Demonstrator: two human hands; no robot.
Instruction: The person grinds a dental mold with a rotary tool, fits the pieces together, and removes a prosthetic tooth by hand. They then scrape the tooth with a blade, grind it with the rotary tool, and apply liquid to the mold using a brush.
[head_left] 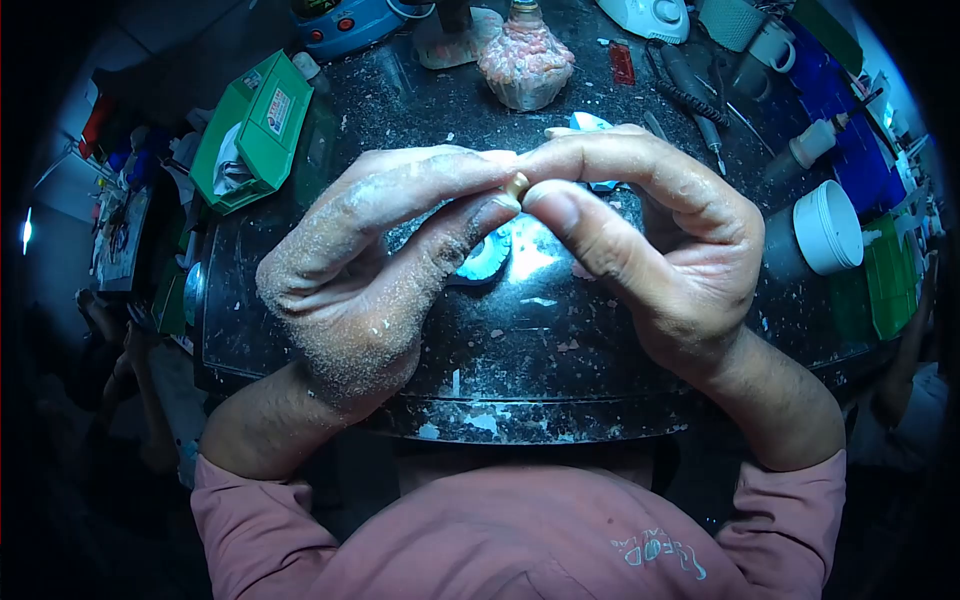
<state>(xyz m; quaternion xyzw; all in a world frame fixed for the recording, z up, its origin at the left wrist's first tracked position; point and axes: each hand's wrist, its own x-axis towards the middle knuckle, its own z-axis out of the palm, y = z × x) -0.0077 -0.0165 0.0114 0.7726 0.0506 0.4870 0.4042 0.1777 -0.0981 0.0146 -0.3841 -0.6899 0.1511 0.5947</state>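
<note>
A small cream-gold piece that looks like a dental crown is pinched between my fingertips above the bench. My left hand, coated in pale dust, grips it from the left with thumb and forefinger. From the right, my right hand closes thumb and forefinger on it. Below and behind the hands lies a light-blue dental cast, partly hidden by the left thumb. Another blue-and-white piece shows past the right forefinger, mostly covered.
The dark, paint-chipped bench holds a green box at left and a lumpy burner-like jar at the back. A handpiece with its cord, a white tub and a white mug stand right. Other people sit at both sides.
</note>
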